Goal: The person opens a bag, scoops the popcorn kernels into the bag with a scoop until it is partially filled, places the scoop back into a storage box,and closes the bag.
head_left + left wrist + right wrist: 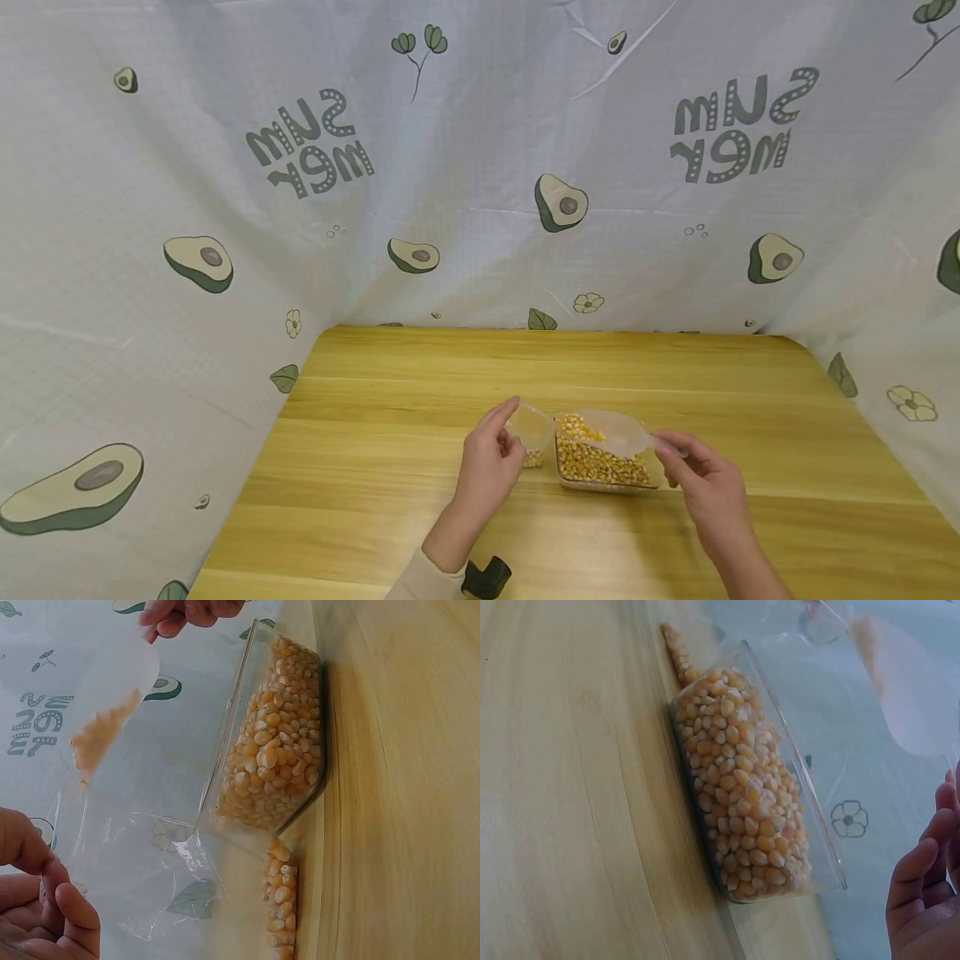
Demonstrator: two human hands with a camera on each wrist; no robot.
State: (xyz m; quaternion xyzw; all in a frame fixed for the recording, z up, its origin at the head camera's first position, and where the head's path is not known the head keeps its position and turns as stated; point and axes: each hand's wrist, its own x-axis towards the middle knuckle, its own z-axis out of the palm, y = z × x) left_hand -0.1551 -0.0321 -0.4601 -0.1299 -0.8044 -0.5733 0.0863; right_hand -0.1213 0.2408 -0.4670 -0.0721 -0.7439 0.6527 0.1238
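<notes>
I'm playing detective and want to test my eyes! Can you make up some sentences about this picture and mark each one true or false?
1. The right hand holds a whitish scoop. True.
2. The whitish scoop is empty. False: it has corn kernels in it.
3. The clear rectangular container stands on the wood-grain table. True.
4. The clear rectangular container is full of green peas. False: it holds corn kernels.
5. The left hand holds a clear plastic bag. True.
6. The clear plastic bag has nothing inside. False: corn kernels lie at its bottom.
</notes>
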